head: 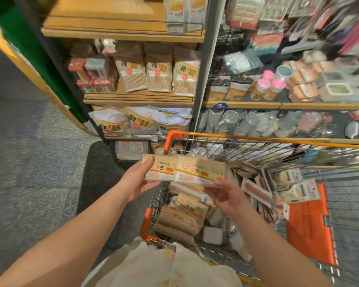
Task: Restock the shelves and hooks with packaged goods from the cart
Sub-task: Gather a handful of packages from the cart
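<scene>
Near: my left hand (140, 179) grips one toothpick pack (161, 169), my right hand (226, 193) pinches a second pack (201, 171), side by side above the cart (174, 135) | Mid: more packs (182, 216) piled in its basket, labels blurred | Far: shelves (139, 98) of cotton swab bags (159, 73), right-hand goods smeared.

Glossy plastic packs (199, 169); wire metal cart (257, 150); matt wood shelves (137, 98)
</scene>
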{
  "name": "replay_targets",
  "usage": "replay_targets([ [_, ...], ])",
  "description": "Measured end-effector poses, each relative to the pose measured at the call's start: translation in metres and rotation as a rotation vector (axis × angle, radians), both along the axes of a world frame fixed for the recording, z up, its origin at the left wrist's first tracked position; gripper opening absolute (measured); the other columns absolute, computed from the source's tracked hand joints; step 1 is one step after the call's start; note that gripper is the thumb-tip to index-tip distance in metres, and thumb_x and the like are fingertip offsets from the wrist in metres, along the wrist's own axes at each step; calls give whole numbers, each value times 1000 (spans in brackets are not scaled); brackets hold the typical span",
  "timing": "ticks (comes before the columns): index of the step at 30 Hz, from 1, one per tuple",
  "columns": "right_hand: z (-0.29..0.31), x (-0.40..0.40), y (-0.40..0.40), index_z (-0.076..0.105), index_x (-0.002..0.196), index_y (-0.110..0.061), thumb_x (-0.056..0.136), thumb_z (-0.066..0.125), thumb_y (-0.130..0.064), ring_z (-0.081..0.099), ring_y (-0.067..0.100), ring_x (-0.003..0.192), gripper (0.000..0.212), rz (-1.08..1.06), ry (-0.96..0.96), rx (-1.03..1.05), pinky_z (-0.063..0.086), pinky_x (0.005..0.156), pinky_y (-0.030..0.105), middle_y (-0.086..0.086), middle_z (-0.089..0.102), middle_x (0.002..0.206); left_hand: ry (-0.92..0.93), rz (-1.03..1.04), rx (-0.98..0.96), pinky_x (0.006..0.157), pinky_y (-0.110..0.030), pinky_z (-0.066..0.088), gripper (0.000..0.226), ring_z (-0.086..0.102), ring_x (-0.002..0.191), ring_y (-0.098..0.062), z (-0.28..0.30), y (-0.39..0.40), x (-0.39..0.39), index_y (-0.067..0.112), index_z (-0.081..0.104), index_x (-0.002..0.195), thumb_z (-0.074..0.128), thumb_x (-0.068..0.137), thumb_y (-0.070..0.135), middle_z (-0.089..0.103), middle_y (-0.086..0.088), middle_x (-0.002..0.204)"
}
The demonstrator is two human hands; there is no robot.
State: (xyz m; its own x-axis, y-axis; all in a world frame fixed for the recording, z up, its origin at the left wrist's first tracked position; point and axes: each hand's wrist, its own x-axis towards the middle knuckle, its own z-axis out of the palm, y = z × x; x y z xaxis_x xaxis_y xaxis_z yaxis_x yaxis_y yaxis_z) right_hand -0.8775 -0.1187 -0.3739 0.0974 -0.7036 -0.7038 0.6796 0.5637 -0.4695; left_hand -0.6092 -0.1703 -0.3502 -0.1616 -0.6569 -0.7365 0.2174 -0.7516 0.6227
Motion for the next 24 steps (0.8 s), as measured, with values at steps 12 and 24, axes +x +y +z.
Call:
replay_targets([
  [12,-11,62,-23,31,141,-16,93,64,-17,64,27,110,58,420,307,22,51,77,33,9,56,136,51,-37,-56,74,-27,60,43,70,100,-18,-8,9,-2,16,51,130,59,91,30,70,-7,115],
  [24,-60,53,-16,50,136,-18,97,21,-66,53,27,123,69,239,228,265,24,114,52,7,58,134,-218,-202,11,85,-34,54,37,68,98,-16,-30,7,19,18,55,120,71,88,26,74,1,104],
])
